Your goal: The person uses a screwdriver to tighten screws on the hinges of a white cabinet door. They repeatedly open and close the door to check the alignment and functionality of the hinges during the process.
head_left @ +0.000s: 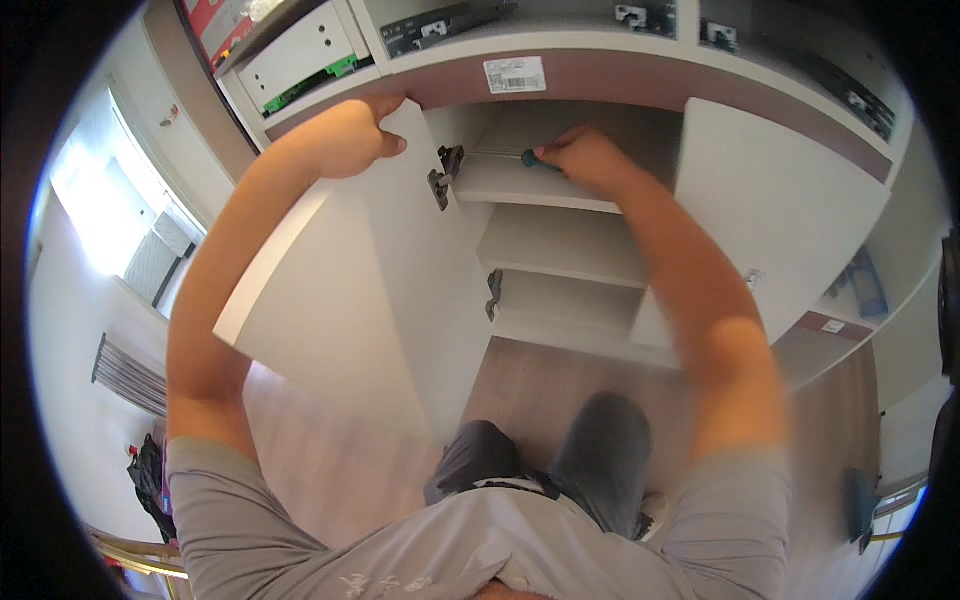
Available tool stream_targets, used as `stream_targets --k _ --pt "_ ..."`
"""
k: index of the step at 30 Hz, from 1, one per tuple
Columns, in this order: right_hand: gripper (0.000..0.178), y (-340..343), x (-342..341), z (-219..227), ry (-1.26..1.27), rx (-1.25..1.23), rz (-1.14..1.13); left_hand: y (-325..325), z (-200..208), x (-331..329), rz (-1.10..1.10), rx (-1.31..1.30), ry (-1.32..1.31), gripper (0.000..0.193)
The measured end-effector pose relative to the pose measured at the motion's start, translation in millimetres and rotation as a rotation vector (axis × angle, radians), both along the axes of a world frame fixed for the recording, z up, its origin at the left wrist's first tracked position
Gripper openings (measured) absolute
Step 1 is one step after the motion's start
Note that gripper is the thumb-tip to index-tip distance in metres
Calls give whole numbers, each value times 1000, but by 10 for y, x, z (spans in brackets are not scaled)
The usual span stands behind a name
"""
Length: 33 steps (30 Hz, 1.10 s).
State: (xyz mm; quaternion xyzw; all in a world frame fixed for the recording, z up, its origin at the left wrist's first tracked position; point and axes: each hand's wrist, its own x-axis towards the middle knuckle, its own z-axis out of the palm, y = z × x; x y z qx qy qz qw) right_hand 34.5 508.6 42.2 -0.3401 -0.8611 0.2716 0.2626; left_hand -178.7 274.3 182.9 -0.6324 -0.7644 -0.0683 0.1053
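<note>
My left hand (362, 138) grips the top edge of an opened white cabinet door (370, 270), its thumb on the near face. In my right hand (592, 160) is a screwdriver (531, 158) with a teal handle. Its thin shaft points left at the upper hinge (446, 177), where the door meets the cabinet side. Whether the tip touches a screw there is too small to tell. A lower hinge (494, 294) joins the same door further down. Behind the tool lies a white cabinet shelf (520, 178).
To the right stands a second white door (775, 210), also swung open. Above, a brown rail (630, 80) bears a white label (515, 75), and drawer runners (440, 28) line the upper bays. My knees (605, 440) are close to the cabinet, over a wooden floor (530, 385).
</note>
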Motion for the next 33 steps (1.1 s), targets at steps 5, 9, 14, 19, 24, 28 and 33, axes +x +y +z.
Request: stream_targets --k 5,9,14,19,24,28,33 --pt "39 -924 385 61 41 210 -95 -202 -3 -271 -47 54 -355 62" --pt "29 -1586 1531 -473 358 434 -72 -1003 -486 409 -357 420 -1702 65" --pt "31 -2288 2923 -1078 379 471 -163 -915 -2239 1221 -1014 909 -1165 71" --pt "33 -3183 3443 -946 98 556 -267 29 -2818 1488 -829 760 -46 89" --pt "32 -3814 3418 -1108 59 487 -204 835 -2734 1661 -530 821 87 74" --pt "28 -3886 3419 -1575 -47 264 -362 980 -2699 1680 -435 789 69 69" --pt "27 -3666 3445 -1633 -30 148 -362 1039 -2655 1581 -367 798 130 68"
